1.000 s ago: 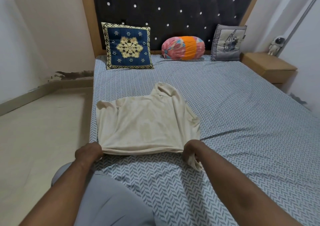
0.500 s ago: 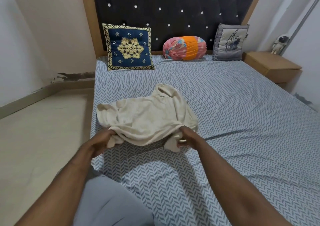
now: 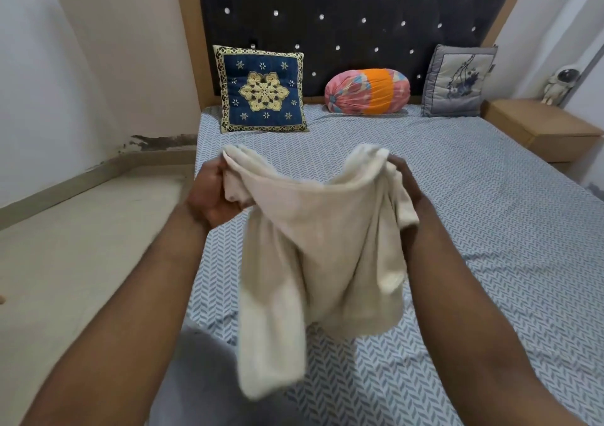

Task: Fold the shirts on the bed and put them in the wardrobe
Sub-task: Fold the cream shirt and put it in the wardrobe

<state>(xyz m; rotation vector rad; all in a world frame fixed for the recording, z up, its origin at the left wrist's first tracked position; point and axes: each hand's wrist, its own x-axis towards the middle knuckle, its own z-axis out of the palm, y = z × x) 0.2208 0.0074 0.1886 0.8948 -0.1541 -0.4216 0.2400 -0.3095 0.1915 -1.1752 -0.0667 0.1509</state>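
Note:
A cream shirt [image 3: 313, 249] hangs in the air above the bed [image 3: 474, 229], bunched and drooping toward my lap. My left hand [image 3: 214, 193] grips its upper left edge. On the other side, my right hand [image 3: 403, 180] holds the upper right edge, with most of its fingers hidden behind the cloth. The shirt's lower part dangles loose, one flap reaching down near my grey-clad knee [image 3: 199, 376]. No wardrobe is in view.
The bed has a blue-grey herringbone sheet. At its head lean a navy embroidered cushion [image 3: 261, 90], a pink and orange bolster [image 3: 367, 90] and a grey cushion [image 3: 456, 81]. A wooden bedside table [image 3: 539, 125] with an astronaut figure [image 3: 557, 86] stands right. Bare floor [image 3: 81, 246] lies left.
The shirt lay flat on the bed with my hands at its near hem. My hands gathered it inward, then lifted it off the sheet; it now hangs between them.

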